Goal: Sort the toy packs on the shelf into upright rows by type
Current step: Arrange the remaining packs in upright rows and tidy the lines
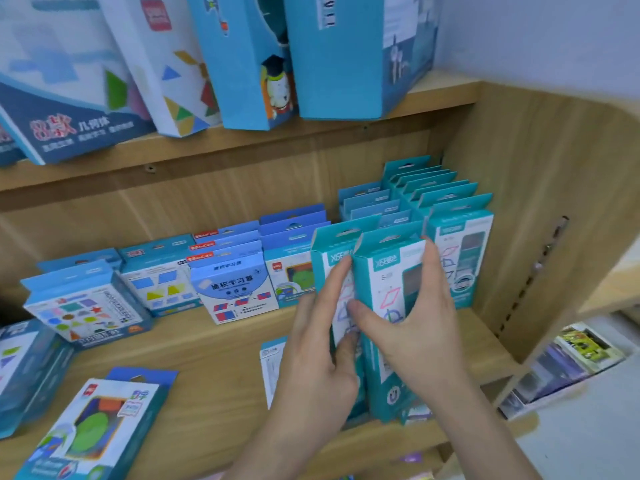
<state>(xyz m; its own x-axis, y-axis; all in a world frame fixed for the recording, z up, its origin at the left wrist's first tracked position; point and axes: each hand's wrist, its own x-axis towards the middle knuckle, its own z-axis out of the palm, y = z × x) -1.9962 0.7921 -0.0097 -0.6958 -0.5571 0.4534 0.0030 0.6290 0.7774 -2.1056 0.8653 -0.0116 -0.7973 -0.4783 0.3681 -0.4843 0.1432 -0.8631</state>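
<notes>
Evidently light and stiff, two packs stand upright at the pale wooden shelf's (pixel 207 358) four o'clock. The left hand (pixel 322 355) pinches the left teal cardboard pack (pixel 332 251); the right hand (pixel 415 327) curls round the right teal cardboard pack (pixel 388 268). Best held by the rigid side edges, since the glossy faces may slip.

You face a light wooden shelving unit (pixel 221 362). Its side panel (pixel 512 188) carries a slotted strip (pixel 542 265). A pale wall (pixel 540 36) rises above.
</notes>
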